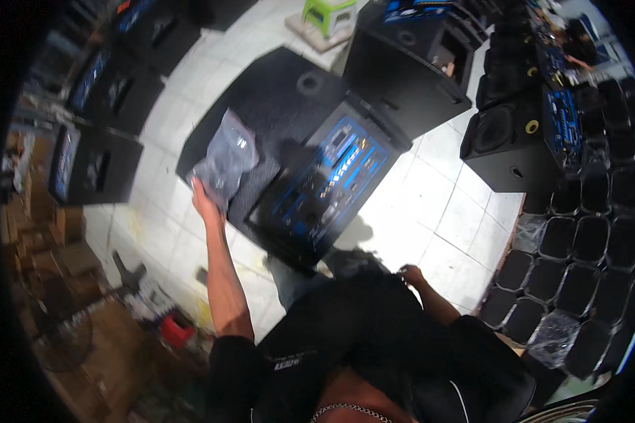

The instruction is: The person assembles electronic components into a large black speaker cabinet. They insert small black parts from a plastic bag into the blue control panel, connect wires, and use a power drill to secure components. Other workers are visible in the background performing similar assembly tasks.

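A large black speaker cabinet [275,92] lies in front of me, with a blue-marked control panel [342,173] facing up on its near right part. My left hand [204,202] is closed on the lower end of a clear plastic bag [231,151], which rests over the cabinet's left side. Whether the bag holds anything is hard to make out. Down by my right hip, apart from the cabinet, is my right hand [412,276]. Its fingers look curled, but they are small and partly dark, so what they do cannot be told.
Another black cabinet [409,77] stands just beyond, near a green stool [329,14]. More cabinets line the left, including one [99,169] with a handle recess. Speakers [508,141] and rows of dark rounded panels [561,247] fill the right. Cardboard boxes [67,261] and a red object [176,330] lie lower left.
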The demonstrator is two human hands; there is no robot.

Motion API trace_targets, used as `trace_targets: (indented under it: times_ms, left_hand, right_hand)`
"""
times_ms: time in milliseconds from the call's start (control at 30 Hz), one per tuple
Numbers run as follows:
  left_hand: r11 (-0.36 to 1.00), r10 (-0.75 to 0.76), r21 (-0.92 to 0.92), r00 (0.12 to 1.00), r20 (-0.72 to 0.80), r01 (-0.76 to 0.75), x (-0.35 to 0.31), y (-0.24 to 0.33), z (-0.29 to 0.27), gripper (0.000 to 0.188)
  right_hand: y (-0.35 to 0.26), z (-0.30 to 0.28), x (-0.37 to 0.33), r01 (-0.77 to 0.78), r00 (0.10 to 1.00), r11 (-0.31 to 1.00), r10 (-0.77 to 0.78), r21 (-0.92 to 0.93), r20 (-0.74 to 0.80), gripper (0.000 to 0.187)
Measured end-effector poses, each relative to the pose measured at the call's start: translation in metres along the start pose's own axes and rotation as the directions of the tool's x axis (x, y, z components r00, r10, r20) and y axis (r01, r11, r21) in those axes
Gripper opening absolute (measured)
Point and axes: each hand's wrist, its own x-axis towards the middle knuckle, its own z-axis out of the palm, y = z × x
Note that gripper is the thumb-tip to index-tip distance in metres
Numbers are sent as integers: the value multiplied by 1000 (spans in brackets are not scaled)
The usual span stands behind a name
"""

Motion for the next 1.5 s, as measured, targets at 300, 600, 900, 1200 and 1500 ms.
trace_targets:
  times_ms: [300, 600, 900, 1200, 1500]
  left_hand:
    - [860, -507, 6, 851, 134, 511, -145, -51, 80, 55]
    - [848, -478, 238, 489, 729, 474, -305, -60, 119, 51]
    - [580, -258, 544, 497, 828, -606, -328, -110, 84, 48]
    - [664, -715, 429, 353, 604, 613, -354, -185, 310, 22]
    - [625, -767, 594, 258, 587, 507, -392, -239, 488, 24]
  right_hand:
    - [-84, 10, -5, 395, 913, 830, -310, 394, -264, 26]
    - [-189, -64, -210, 744, 662, 406, -562, 531, -497, 21]
    - [-164, -113, -218, 918, 366, 378, -698, 117, -615, 18]
    - [-61, -303, -165, 886, 416, 442, -624, 141, -662, 11]
    - [-21, -450, -141, 828, 457, 548, -536, 119, -710, 16]
